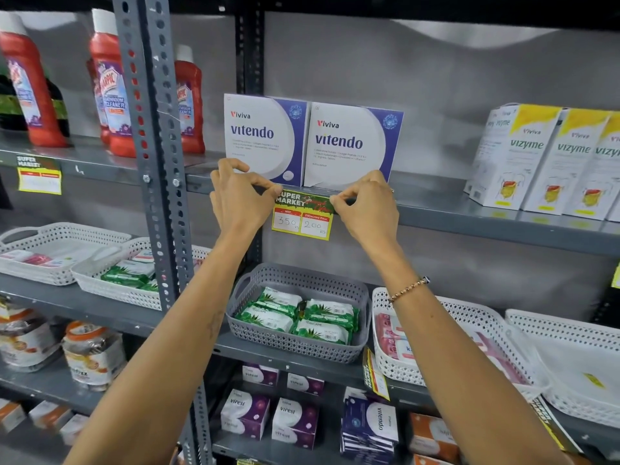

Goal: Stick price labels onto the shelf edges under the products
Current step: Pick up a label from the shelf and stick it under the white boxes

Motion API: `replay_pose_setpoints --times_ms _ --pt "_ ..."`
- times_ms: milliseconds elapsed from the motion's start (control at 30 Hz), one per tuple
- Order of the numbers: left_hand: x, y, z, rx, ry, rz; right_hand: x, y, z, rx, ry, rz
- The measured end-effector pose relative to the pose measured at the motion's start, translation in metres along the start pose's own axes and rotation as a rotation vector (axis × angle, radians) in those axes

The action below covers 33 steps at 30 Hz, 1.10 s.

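A yellow and red price label [303,216] reading "350" and "200" hangs against the grey shelf edge [469,214], just under two white and purple Vitendo boxes [310,140]. My left hand [240,199] pinches the label's top left corner. At its top right corner my right hand [365,204] pinches it with thumb and forefinger. Both hands press the label's green top strip to the shelf edge.
Red cleaner bottles [110,95] stand upper left above another label [39,176]. Vizyme boxes [543,159] stand at the right. Below are a grey basket [298,310] of green packs, white baskets [453,337], and a loose label [375,374] on the lower shelf edge.
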<state>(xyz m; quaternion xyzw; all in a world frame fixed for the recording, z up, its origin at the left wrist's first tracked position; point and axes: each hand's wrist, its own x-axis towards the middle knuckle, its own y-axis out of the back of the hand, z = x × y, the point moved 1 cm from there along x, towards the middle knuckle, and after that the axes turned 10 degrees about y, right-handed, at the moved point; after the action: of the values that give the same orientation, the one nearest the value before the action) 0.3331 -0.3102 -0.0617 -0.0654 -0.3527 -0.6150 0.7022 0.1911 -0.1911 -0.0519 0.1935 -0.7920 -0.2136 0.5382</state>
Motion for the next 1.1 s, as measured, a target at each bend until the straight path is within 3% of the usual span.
replay_pose_setpoints --times_ms 233,1100 --pt "0.004 -0.004 -0.005 -0.004 -0.036 -0.025 0.000 0.001 0.002 -0.001 0.004 0.005" --pt "0.001 -0.008 -0.010 0.055 -0.178 0.121 0.003 -0.009 -0.005 -0.116 0.009 0.059"
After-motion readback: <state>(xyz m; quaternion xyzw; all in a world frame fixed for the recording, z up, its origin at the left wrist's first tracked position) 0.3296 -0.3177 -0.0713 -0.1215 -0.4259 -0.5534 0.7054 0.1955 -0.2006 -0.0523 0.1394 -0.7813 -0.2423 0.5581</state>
